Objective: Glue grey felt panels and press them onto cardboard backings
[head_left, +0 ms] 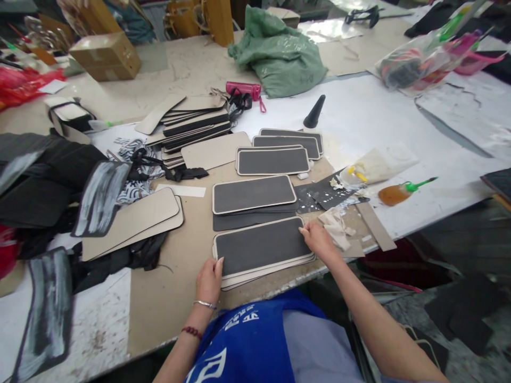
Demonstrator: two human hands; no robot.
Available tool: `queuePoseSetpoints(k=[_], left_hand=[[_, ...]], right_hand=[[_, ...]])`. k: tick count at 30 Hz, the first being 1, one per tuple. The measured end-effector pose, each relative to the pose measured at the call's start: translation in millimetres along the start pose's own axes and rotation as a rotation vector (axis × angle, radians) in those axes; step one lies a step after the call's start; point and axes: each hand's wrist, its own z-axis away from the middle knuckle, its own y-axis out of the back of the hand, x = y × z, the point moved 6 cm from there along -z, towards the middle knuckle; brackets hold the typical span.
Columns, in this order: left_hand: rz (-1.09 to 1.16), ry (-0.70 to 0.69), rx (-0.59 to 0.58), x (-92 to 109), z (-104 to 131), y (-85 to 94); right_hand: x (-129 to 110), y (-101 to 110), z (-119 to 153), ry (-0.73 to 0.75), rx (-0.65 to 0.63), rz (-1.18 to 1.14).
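A dark grey rectangular panel with a pale rim (261, 246) tops a small stack near the table's front edge. My left hand (209, 279) pinches its left end, thumb on top. At the right end, my right hand (317, 239) grips the upper corner between thumb and fingers. Just beyond lies another rimmed panel (253, 194), resting over plain dark pieces (235, 221). Farther back, several similar panels (272, 160) overlap one another. Two beige boards (136, 223) lie left of my left hand.
Behind are piled boards (195, 125), a pink bottle (243, 89), a green sack (279, 53) and a black cone (314, 113). Rightward lie an amber glue bottle (393, 194), scraps (335, 226) and a beige strip (376, 226). Black pieces smeared white (46, 314) are at left.
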Motion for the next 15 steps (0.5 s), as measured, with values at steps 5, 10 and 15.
queuePoseSetpoints(k=[5, 10, 15], left_hand=[[-0.007, 0.013, 0.003, 0.3, 0.1, 0.4], [0.007, 0.008, 0.003, -0.6, -1.1, -2.7], [0.02, 0.034, 0.055, -11.9, 3.1, -1.8]], right_hand=[[0.4, -1.5, -2.5, 0.008, -0.03, 0.018], [-0.6, -2.2, -4.5, 0.026, -0.033, 0.042], [-0.7, -2.6, -3.4, 0.054, 0.016, 0.029]])
